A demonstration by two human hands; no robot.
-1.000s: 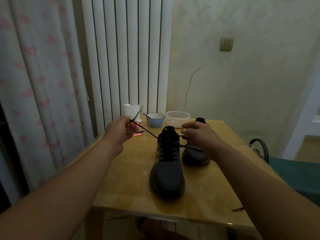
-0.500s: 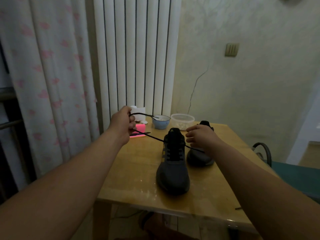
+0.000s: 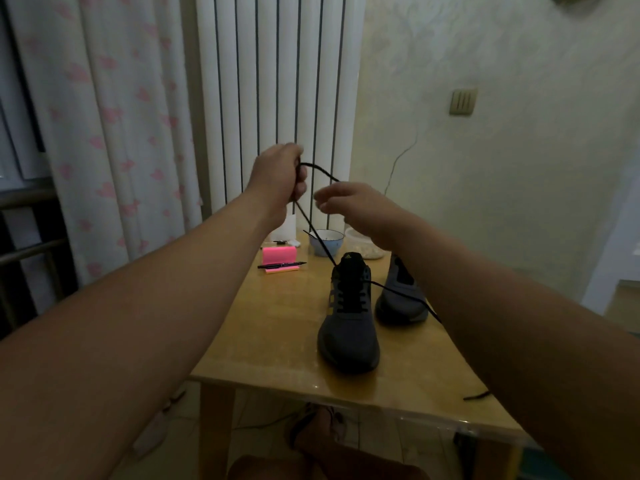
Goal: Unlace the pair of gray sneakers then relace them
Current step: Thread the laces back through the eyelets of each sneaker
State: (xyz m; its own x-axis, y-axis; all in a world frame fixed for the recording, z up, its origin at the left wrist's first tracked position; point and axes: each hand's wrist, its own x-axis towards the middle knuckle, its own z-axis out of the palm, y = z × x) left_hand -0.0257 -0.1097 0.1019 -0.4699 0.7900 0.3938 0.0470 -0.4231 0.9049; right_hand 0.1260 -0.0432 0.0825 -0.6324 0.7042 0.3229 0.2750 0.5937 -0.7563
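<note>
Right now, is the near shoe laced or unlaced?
Laced: black lace crosses the near sneaker's eyelets; one untied end rises to the left hand.

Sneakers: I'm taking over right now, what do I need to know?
Left hand: raised, grips the black lace coming up from the near sneaker.
Right hand: beside the lace's free end; I can't confirm a pinch.
Far sneaker: behind the near one on the table, partly hidden by the arm.
Done: the near sneaker's lower eyelets are laced.
Left: probably its top eyelets, then the far sneaker.
</note>
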